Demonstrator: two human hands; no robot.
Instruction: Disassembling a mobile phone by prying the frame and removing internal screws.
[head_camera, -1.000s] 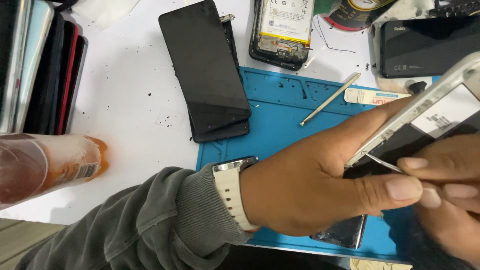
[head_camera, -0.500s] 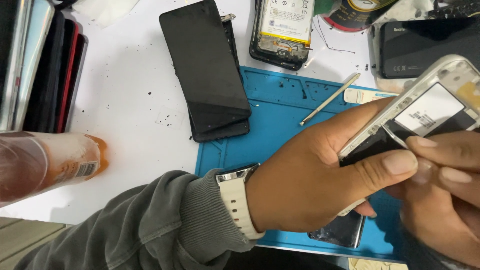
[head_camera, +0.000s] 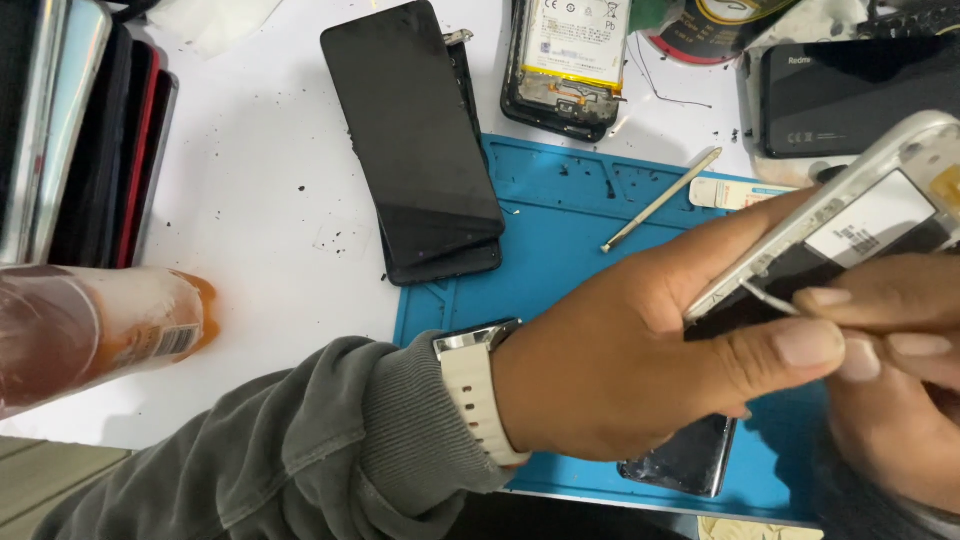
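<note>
— Where is the left hand (head_camera: 640, 370)?
— It reaches in from the near left, grey sleeve pushed back, pale watch on the wrist. The thumb stretches right and presses flat, fingers curled behind.

— And the right hand (head_camera: 890, 390)?
— At the near right edge, partly cut off. Its fingertips (head_camera: 830, 298) pinch together just beside the left thumb, touching it.

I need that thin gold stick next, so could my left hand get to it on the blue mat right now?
Probably not right away: the left hand is gripping the silver phone frame. The gold stick lies uncovered on the blue mat just beyond it, so the path is open once the hand is free.
</note>
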